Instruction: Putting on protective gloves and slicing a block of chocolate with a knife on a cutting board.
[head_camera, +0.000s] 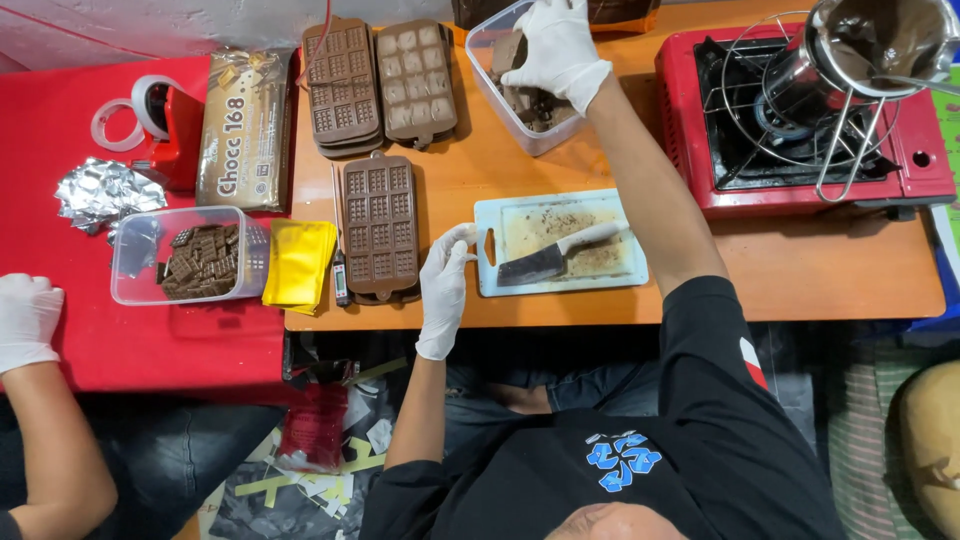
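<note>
Inventory from my remote seat, places taken off the fingers

1. Right hand (556, 45), white glove: reached into the tub (492, 75), a clear plastic box on the wooden table (800, 270). I see its fingers curled narrow around a chocolate chunk (510, 52) at the tub's mouth. More brown chunks lie under the fingertips, in the tub's bottom.

2. Left hand (444, 290), white glove: fingers loosely together, tips touching the left edge of the board (620, 272), holding nothing that I can see.

3. Board: pale, dusted with chocolate crumbs. A knife (555, 256) lies flat on it, just right of the left fingertips, blade toward them, white handle away.

4. Moulds: one brown mould (380, 225) just left of the left fingers; two more (378, 85) left of the tub.

5. Thermometer (341, 270), thin, beside the near mould, then a yellow pouch (298, 265).

6. Stove (690, 110), red, right of the right forearm, with a wire stand and a steel pot (880, 45).

7. Red table (120, 340), well left: box of small chocolate pieces (195, 258), wrapped chocolate bar (243, 130), foil (100, 192), tape dispenser (150, 112).

8. Another person's gloved hand (27, 320) rests at the red table's left edge
</note>
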